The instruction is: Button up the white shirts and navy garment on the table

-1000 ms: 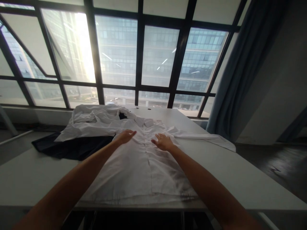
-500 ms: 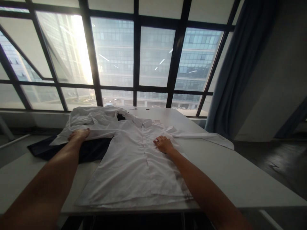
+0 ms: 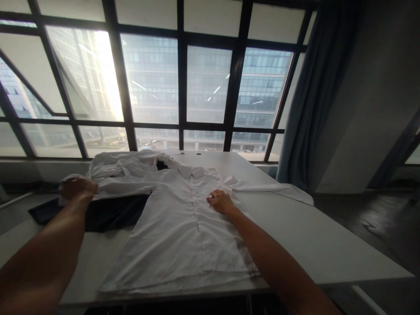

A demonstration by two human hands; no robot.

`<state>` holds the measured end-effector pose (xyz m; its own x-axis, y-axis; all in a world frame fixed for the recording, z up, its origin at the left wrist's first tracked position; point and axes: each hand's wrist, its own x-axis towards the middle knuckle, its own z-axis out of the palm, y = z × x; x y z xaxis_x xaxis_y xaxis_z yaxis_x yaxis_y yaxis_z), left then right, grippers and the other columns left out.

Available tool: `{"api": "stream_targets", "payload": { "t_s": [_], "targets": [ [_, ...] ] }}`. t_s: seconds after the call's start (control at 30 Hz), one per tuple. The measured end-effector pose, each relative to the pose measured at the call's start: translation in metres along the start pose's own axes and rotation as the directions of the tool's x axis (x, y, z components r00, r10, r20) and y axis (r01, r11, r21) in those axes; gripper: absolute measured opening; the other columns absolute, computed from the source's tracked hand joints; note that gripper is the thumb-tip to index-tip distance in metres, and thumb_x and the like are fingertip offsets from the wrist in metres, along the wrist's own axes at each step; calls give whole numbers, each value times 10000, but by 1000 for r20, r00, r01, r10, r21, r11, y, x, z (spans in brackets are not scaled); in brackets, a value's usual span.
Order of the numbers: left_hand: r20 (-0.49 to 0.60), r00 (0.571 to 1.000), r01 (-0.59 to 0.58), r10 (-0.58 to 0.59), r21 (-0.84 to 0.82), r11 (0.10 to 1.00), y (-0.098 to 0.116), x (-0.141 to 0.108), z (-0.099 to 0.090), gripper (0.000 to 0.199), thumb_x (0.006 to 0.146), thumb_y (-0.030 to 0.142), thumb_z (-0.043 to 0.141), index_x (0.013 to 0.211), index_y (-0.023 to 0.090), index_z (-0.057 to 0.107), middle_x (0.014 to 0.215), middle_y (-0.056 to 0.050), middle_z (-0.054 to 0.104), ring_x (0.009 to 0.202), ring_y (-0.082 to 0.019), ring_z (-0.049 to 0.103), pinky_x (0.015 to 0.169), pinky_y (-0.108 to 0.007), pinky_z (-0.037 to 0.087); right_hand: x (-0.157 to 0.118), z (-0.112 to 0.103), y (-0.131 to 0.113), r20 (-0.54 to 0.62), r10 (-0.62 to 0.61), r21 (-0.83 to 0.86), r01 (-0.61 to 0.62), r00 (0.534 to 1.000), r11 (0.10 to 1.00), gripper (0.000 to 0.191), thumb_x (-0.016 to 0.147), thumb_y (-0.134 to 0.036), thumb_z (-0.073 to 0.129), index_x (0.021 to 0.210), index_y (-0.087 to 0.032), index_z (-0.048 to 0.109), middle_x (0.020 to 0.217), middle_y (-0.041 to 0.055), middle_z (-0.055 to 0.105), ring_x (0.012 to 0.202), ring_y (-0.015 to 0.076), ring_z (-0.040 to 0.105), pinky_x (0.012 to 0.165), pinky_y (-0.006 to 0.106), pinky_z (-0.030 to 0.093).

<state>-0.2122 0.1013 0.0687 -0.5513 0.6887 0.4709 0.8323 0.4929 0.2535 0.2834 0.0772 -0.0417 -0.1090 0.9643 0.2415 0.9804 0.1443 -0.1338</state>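
Note:
A white button-up shirt (image 3: 173, 227) lies front side up, its collar toward the window and its hem near the table's front edge. At the left, my left hand (image 3: 78, 188) is closed on the cuff end of one sleeve, which is lifted a little; the fingers are partly blurred. My right hand (image 3: 220, 201) rests on the chest of the shirt, palm down with fingers slightly bent and apart. The other sleeve stretches out to the right across the table. Under the left sleeve lies a dark folded cloth (image 3: 114, 212).
The white table (image 3: 295, 236) reaches back toward large black-framed windows (image 3: 206, 87). Another pale garment (image 3: 111, 164) seems bunched behind the left sleeve. A blue curtain (image 3: 305, 100) hangs at the right, beside a grey pillar (image 3: 348, 144).
My left hand has moved left and slid out along the sleeve to its cuff, drawing it outward. My right hand has stayed on the shirt's chest. The view has shifted slightly.

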Motion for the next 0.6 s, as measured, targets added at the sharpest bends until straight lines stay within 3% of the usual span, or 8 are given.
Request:
{"api": "stream_targets", "payload": {
  "t_s": [0.07,0.1,0.13,0.2,0.3,0.37,0.47,0.6],
  "targets": [
    [-57,998,-37,37,5,999,15,-1,-3,457,884,310,498,1231,24,578,1238,-190,624,1164,-331,514,961,-486,407,1,1,1,0,-4,1,4,1000,1000,368,980,-444,467,1201,-200,630,1306,104,576,1197,270,498,972,395,388],
    [-107,987,-122,120,-13,992,27,-5,-6,461,909,323,460,1241,29,582,1246,-193,618,1157,-330,519,962,-502,404,1,2,1,2,-6,3,6,1000,1000,370,980,-443,468,1204,-198,629,1310,106,573,1200,273,497,975,402,387],
    [-184,950,-266,254,-47,963,40,-12,-9,443,931,311,418,1229,40,601,1214,-181,634,1139,-313,530,973,-504,398,1,2,1,5,-7,5,7,1000,1000,371,980,-442,470,1206,-196,629,1312,108,572,1202,275,497,976,406,387],
    [-329,780,-588,533,-94,803,72,-37,-15,421,950,292,385,1169,53,653,1087,-157,680,1079,-271,560,1023,-485,368,1,2,2,5,-11,12,11,1000,1000,362,976,-436,482,1198,-194,634,1307,112,576,1197,275,503,975,404,388],
    [-476,467,-882,745,-190,432,122,-101,-21,354,947,271,407,1041,123,714,963,-111,704,1007,-226,592,1044,-416,380,2,1,3,-40,-19,55,22,999,998,296,959,-395,526,1126,-194,665,1255,107,612,1157,260,531,970,377,391],
    [-468,306,-944,829,-259,203,147,-153,-21,305,936,249,438,988,168,727,856,-79,701,898,-206,621,960,-376,452,4,-1,5,-127,-29,144,47,992,988,255,961,-356,521,1058,-189,686,1207,102,640,1123,243,551,968,355,393],
    [-377,176,-920,909,-391,16,167,-221,-17,236,910,217,496,942,182,727,812,-70,696,828,-192,645,840,-327,510,6,-5,6,-144,-51,435,109,988,894,390,1011,-394,389,998,-149,693,1008,110,698,912,206,629,843,312,464],
    [-269,128,-815,955,-577,-53,176,-267,-18,241,896,203,523,1025,189,726,888,-57,724,843,-171,671,809,-273,521,7,-9,2,102,-161,745,31,982,666,666,1011,-571,229,978,-87,686,630,62,637,501,152,559,534,257,450]
  ]
}}
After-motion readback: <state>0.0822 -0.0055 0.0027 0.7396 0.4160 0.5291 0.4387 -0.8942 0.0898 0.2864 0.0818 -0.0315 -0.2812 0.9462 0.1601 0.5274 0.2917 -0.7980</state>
